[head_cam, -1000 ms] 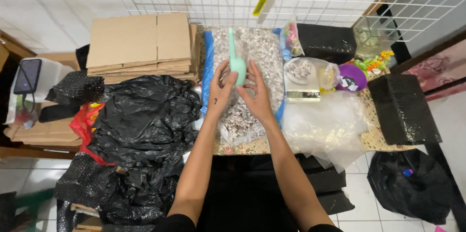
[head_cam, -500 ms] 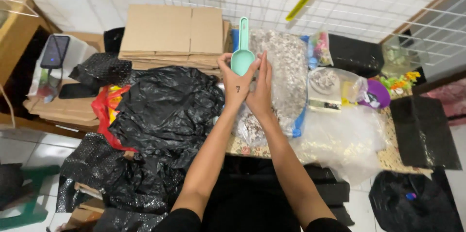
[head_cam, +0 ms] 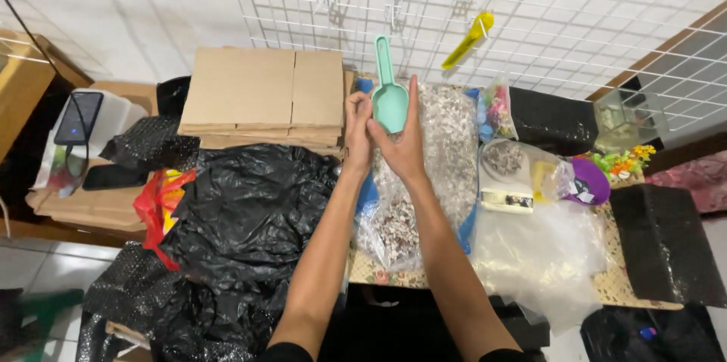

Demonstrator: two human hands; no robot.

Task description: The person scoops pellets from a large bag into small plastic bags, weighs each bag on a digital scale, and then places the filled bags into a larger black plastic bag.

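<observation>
Two bare hands meet at upper centre: left hand [head_cam: 357,129] and right hand [head_cam: 403,146] both grip a mint-green plastic scoop [head_cam: 388,93], upright above a clear bag of mixed pebbles [head_cam: 424,173]. A loosened grip could drop it into the crumpled black plastic sheet [head_cam: 242,210] crowding the left; open room lies lower right.

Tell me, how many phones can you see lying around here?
2. One dark phone lies on the white box at the far left; a second black phone lies just below it on flattened cardboard. The bags may hide more.
</observation>
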